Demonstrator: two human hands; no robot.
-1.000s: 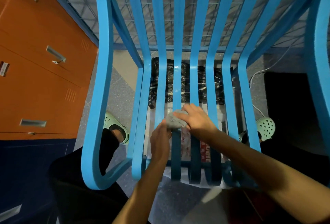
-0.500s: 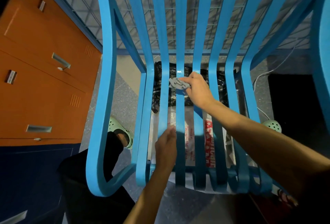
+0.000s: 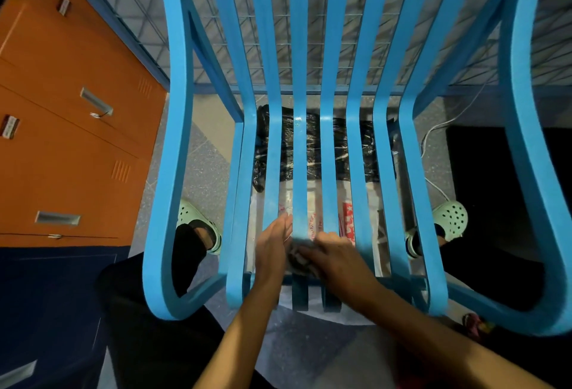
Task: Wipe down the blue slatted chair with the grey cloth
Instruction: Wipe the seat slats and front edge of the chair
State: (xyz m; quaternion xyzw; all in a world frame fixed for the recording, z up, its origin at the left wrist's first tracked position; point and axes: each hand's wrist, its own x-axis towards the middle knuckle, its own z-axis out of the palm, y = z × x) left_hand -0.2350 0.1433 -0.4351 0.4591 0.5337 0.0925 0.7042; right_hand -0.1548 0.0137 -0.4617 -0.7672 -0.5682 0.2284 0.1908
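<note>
Both hands meet low on the chair (image 3: 299, 153). The right hand (image 3: 335, 260) presses the cloth (image 3: 298, 260). The left hand (image 3: 274, 247) lies flat, fingers apart.

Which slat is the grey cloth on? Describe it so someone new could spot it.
Start at the blue slatted chair beside the orange metal lockers and look at its near seat edge, where the left hand and right hand meet. The crumpled grey cloth sits between them on the slat just left of centre. Only that slat shows a wet glint further up.
</note>
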